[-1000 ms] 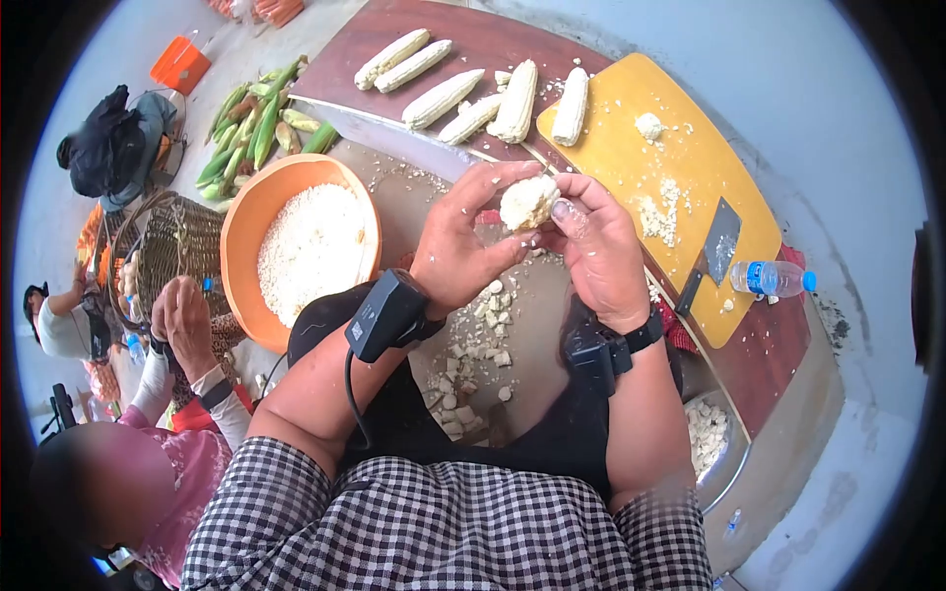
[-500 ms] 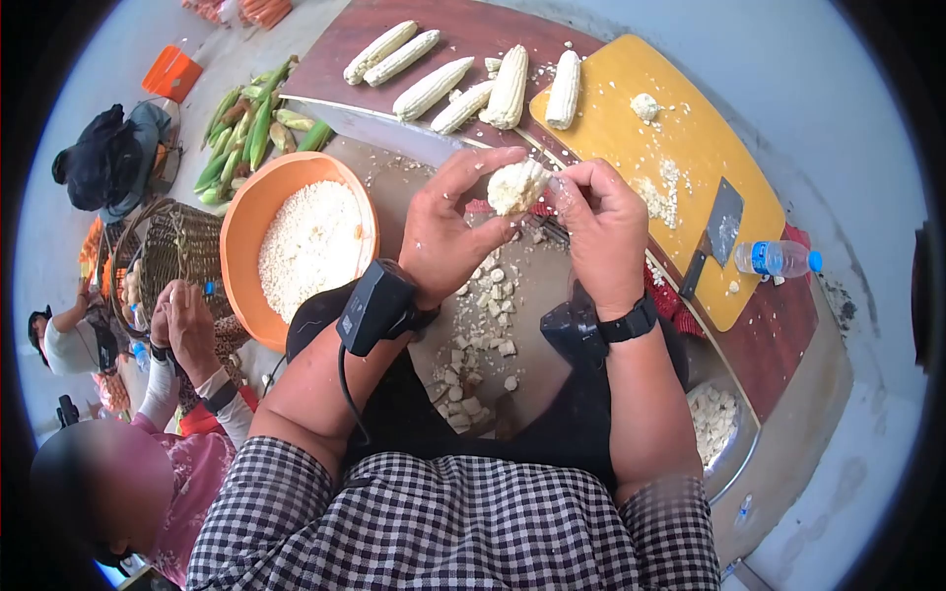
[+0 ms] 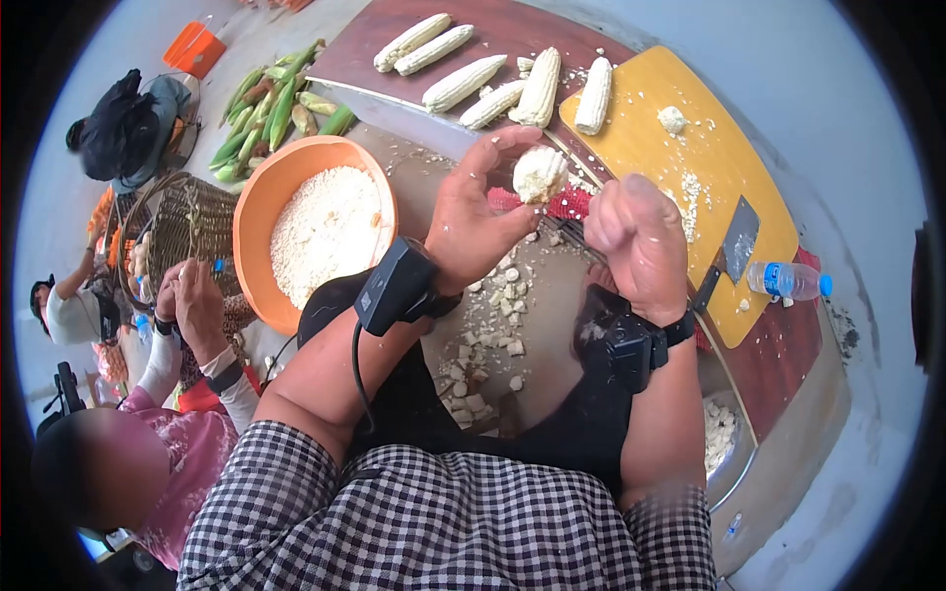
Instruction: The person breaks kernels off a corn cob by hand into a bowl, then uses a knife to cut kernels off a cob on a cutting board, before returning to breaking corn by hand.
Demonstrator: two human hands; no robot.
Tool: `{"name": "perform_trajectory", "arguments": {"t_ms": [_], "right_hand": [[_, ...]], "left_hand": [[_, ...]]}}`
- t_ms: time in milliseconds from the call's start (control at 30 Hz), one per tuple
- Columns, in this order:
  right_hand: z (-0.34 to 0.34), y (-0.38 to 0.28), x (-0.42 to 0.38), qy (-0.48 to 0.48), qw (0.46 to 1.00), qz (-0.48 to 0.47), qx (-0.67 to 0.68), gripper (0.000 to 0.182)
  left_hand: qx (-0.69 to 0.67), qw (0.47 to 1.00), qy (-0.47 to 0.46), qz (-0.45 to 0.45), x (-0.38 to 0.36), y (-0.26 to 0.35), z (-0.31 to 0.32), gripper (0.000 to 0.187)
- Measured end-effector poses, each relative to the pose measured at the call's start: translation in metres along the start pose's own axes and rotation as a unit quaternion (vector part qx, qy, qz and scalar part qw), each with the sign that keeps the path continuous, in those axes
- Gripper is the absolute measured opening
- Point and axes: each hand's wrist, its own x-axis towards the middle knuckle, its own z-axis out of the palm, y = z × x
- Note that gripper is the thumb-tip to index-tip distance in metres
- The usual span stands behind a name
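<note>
Above the lap, corn piece [image 3: 540,173] pinched in left hand [image 3: 473,222], right hand [image 3: 636,241] fisted just beside.

Left hand [image 3: 478,222] raised, fingers pinched; right hand [image 3: 636,241] clenched in fist.

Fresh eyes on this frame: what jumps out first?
Centre frame, the left hand pinches a short corn cob piece in its fingers, while the right hand is balled into a fist beside it, apart from the cob. To the left sits an orange bowl heaped with white kernels. At the top, peeled corn cobs lie in a row next to a yellow cutting board with a cleaver on it.
</note>
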Motion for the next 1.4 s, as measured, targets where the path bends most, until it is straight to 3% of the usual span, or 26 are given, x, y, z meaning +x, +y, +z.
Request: {"name": "perform_trajectory", "arguments": {"t_ms": [67,167,267,367,433,533,667,733,833,933,1067,1233,1400], "right_hand": [[0.003,-0.001,-0.002,0.137,0.964,0.040,-0.226,0.023],[0.007,0.016,0.002,0.164,0.939,-0.057,-0.297,0.021],[0.007,-0.001,-0.002,0.084,0.942,0.049,-0.322,0.025],[0.013,-0.006,-0.002,0.092,0.984,0.144,-0.056,0.029],[0.010,0.001,-0.003,0.058,0.989,0.135,-0.013,0.029],[0.011,0.004,-0.002,0.035,0.993,0.112,0.029,0.027],[0.010,0.003,0.001,0.036,0.995,0.069,0.063,0.025],[0.009,0.002,0.001,0.057,0.995,0.051,0.060,0.026],[0.013,0.004,0.001,0.060,0.997,0.028,0.038,0.028],[0.011,0.010,0.001,0.042,0.999,0.021,0.017,0.029],[0.007,0.011,0.000,0.022,0.999,0.035,-0.024,0.030],[0.012,0.010,0.001,0.082,0.993,0.022,-0.080,0.021],[0.012,0.012,0.001,0.103,0.985,-0.012,-0.135,0.017]], "left_hand": [[-0.013,1.000,-0.019,-0.008,0.000,0.004,-0.001,0.057],[-0.036,0.998,-0.042,-0.015,0.000,0.006,-0.001,0.055],[-0.045,0.997,-0.061,0.004,0.000,0.007,-0.002,0.054],[0.024,0.993,-0.099,0.065,0.001,0.004,-0.004,0.053],[0.113,0.973,-0.147,0.137,0.004,0.004,-0.009,0.055],[0.179,0.961,-0.169,0.128,0.001,0.009,-0.009,0.060],[0.102,0.988,-0.075,0.091,-0.002,0.011,-0.001,0.064],[0.057,0.995,-0.062,0.053,-0.002,0.012,0.001,0.063],[0.068,0.994,-0.046,0.065,-0.004,0.005,0.006,0.062],[0.201,0.974,-0.042,0.100,-0.004,0.009,0.003,0.056],[0.169,0.981,-0.019,0.097,-0.003,0.004,0.001,0.046],[0.171,0.980,-0.014,0.099,-0.002,0.006,0.001,0.043],[0.113,0.992,-0.039,0.033,-0.004,0.001,0.001,0.043]]}}
